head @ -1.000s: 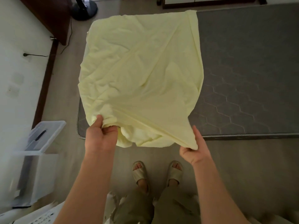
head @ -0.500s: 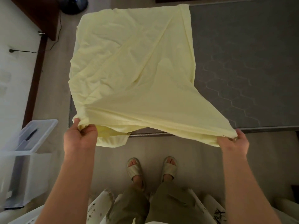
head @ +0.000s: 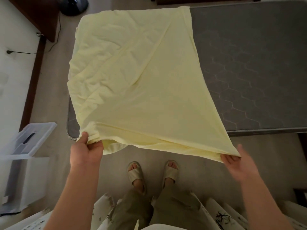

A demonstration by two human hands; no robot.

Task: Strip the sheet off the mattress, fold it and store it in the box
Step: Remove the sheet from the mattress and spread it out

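So, left hand (head: 86,151) is gripping one bunched corner of the pale yellow sheet (head: 141,72), and right hand (head: 235,163) is pinching the other near corner, fingers curled under. The sheet's far part is lying across the grey mattress (head: 249,72)'s left half, with the clear box (head: 25,146) sitting on the floor at left.

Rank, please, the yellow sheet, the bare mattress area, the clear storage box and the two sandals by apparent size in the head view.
1. yellow sheet
2. bare mattress area
3. clear storage box, cut off at the frame's edge
4. left sandal and right sandal: alike, so unranked
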